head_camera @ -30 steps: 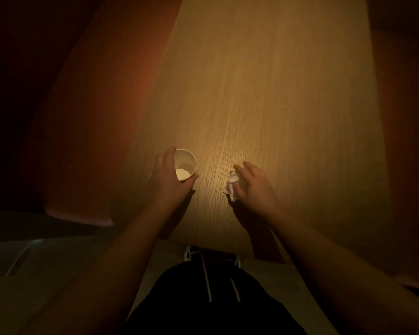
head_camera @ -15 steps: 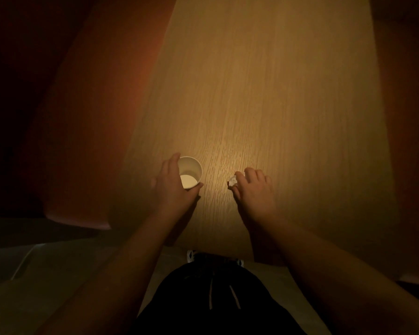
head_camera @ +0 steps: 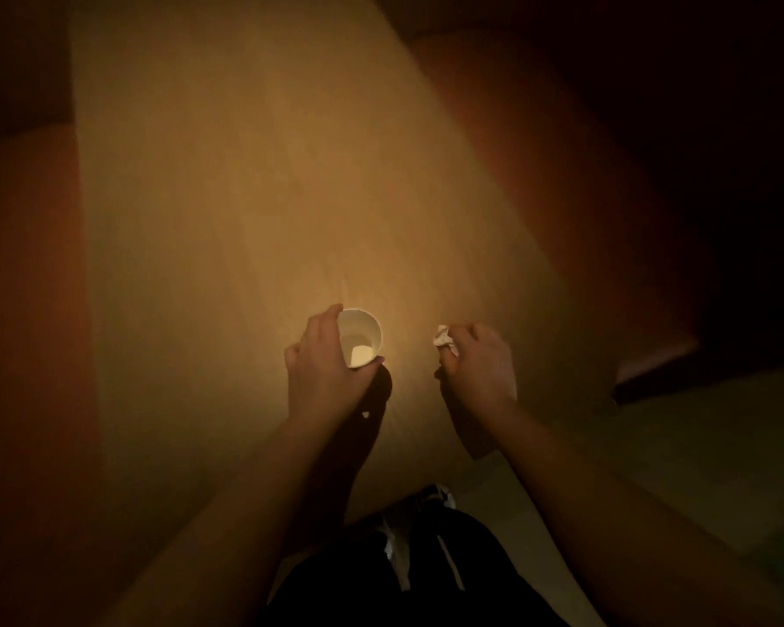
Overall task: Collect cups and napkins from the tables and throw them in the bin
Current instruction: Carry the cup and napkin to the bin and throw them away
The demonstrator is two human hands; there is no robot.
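My left hand is wrapped around a white paper cup, seen from above with its mouth open and upright over the near part of the wooden table. To the right, my right hand is closed on a crumpled white napkin; only a bit of it shows at the fingertips. The two hands are apart, side by side. The scene is dim and a little blurred.
Orange-red bench seats flank the table, one on the left and one at the upper right. A pale floor lies at the lower right. My dark trousers and a shoe show below the table's near edge.
The view has swung, so the table now runs toward the upper left. My right hand has closed into a fist around the napkin. The cup stays in my left hand.
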